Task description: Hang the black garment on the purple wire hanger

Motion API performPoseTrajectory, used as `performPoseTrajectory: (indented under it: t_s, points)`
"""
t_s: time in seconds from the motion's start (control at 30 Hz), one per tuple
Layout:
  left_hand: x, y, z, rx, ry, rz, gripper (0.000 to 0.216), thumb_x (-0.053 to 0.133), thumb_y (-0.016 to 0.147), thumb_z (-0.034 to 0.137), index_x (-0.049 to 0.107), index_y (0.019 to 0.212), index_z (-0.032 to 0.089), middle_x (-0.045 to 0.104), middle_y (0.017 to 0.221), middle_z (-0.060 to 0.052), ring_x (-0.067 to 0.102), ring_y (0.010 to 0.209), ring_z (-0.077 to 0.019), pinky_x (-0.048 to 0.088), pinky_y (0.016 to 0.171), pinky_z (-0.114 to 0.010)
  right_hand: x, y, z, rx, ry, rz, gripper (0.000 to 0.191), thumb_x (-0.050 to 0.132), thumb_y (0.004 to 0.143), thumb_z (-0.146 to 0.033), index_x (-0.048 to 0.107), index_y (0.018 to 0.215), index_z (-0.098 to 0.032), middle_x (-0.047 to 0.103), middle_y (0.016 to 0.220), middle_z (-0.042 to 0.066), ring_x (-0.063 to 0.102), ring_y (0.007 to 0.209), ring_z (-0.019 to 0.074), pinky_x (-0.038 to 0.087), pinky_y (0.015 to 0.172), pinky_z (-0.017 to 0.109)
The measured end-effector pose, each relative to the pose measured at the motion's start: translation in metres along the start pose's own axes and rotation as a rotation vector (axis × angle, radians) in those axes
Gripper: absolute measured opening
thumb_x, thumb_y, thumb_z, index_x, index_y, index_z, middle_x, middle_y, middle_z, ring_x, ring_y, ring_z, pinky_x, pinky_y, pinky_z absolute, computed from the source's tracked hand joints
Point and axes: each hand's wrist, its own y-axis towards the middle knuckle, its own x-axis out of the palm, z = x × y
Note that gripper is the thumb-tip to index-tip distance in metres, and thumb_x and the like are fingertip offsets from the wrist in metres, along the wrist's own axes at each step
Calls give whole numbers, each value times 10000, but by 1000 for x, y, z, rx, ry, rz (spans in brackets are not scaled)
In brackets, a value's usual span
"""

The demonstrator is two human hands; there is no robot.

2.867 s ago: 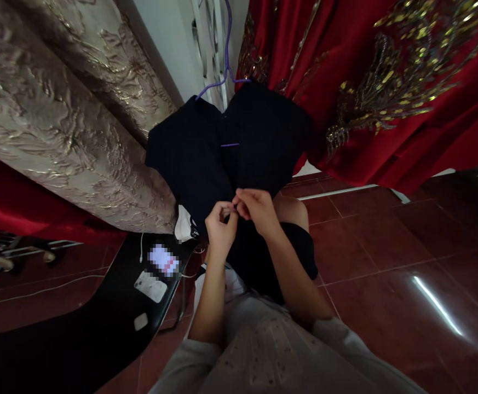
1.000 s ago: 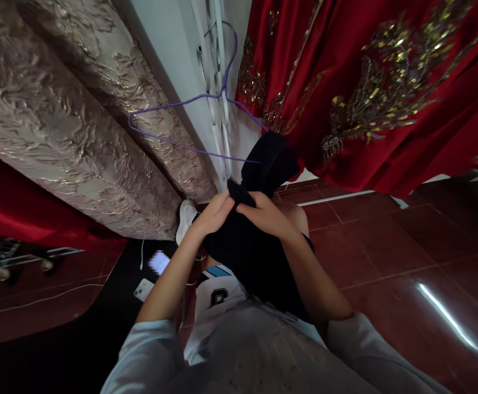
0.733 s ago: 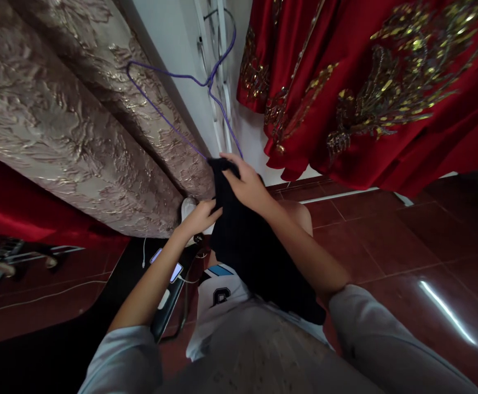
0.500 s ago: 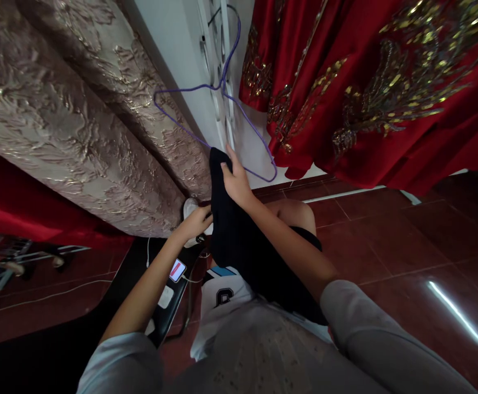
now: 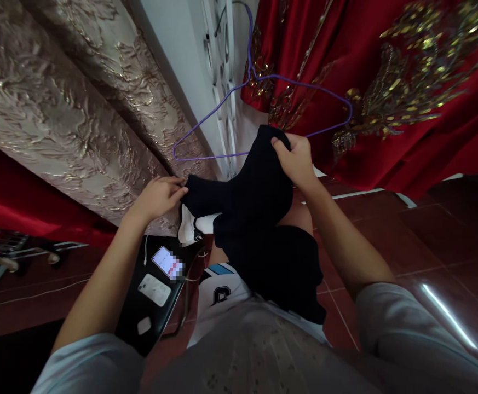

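Note:
A black garment (image 5: 259, 191) stretches between my two hands over my lap; its exact kind does not show. My left hand (image 5: 159, 198) pinches one end of it at the left. My right hand (image 5: 298, 158) is closed on its upper edge, thumb in front. Behind the cloth hangs a purple hanger (image 5: 218, 109), its hook at the top. The garment's top covers part of the hanger's lower bar, and I cannot tell whether the cloth is folded over it or my fingers also hold it.
Beige embossed curtain (image 5: 99, 109) hangs at the left, a red sequined cloth (image 5: 366, 148) at the right. A white metal lattice (image 5: 222, 71) stands between them. A black bench (image 5: 156, 323) at lower left bears a lit phone (image 5: 167, 260), a white phone (image 5: 154, 290) and a small white case (image 5: 144, 326).
My hands have spread apart, left hand leftward and right hand rightward and up, drawing the garment wide. The hanger has turned and shifted right. More of the bench shows.

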Motion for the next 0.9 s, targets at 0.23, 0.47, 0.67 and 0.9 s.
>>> performPoseTrajectory:
  t_s: [0.23,0.47,0.67,0.9]
  points:
    - [36,-7,26,73,102,-280,257,542,977,373,725,932,197,758,925,-99,710,921,-289,442,1043,-474,-15,2,2,-32,-92,-6,394,581,898,-300,352,592,-204,325,585,-31,312,575,102,242,569,296]
    - [-19,18,-5,16,-121,622,307,609,983,517,749,1006,246,764,959,-19,678,846,-235,514,800,-388,-19,5,3,-21,-103,-2,370,572,861,-264,325,592,-207,296,590,-27,286,576,95,223,562,303]
    - [-48,39,19,73,-267,717,271,641,997,524,734,1080,283,739,1029,26,646,936,-209,500,925,-436,-14,-3,4,-26,-109,-8,386,570,888,-294,328,599,-209,303,582,-27,287,572,100,240,568,311]
    - [-35,1,18,35,6,354,303,593,922,464,753,885,209,748,871,-57,665,779,-215,540,818,-366,-16,0,9,-16,-131,17,375,592,902,-259,367,608,-206,328,592,-25,299,582,111,292,592,313]
